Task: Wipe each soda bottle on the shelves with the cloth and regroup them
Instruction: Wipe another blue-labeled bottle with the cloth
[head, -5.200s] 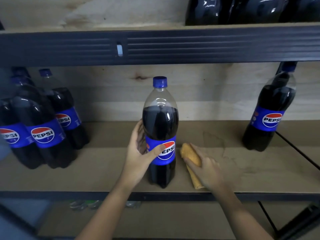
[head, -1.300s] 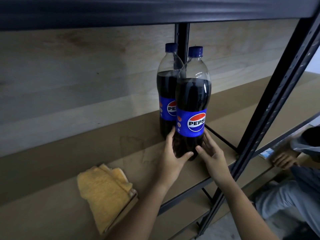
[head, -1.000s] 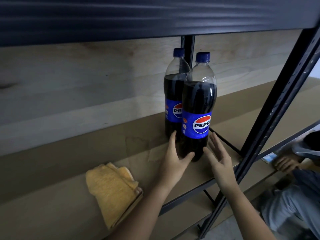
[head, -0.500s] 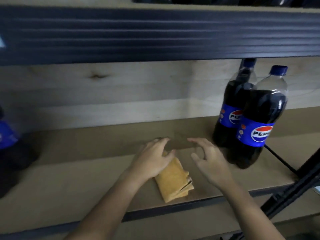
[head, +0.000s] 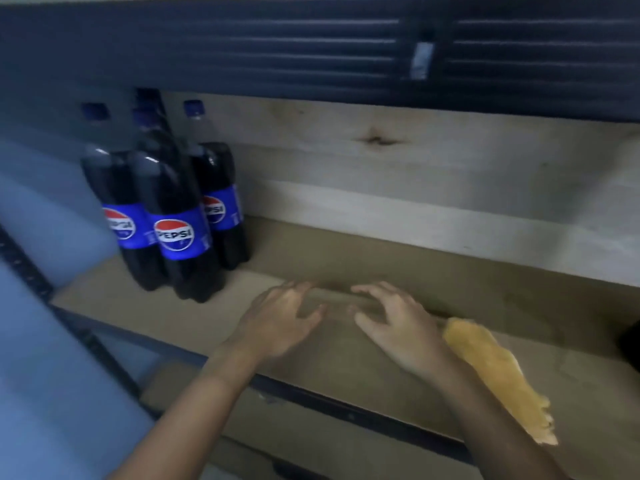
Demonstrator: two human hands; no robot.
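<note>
Both hands are empty over the shelf board (head: 346,368): the left hand (head: 277,327) hangs with fingers loosely spread, the right hand (head: 398,327) the same, fingers relaxed and parted, neither one touching a bottle or the cloth. From the head view, the yellow cloth (head: 498,372) lies just beside the right wrist, stretched toward the shelf's front edge. Off to the left stands a tight cluster of soda bottles (head: 176,216), upright and touching one another, well apart from the hands; motion blur hides the exact count. My read: the next bottle comes from that cluster. Best approach looks like right hand taking the cloth, left gripping the nearest bottle low on the body so its neighbours don't topple.
</note>
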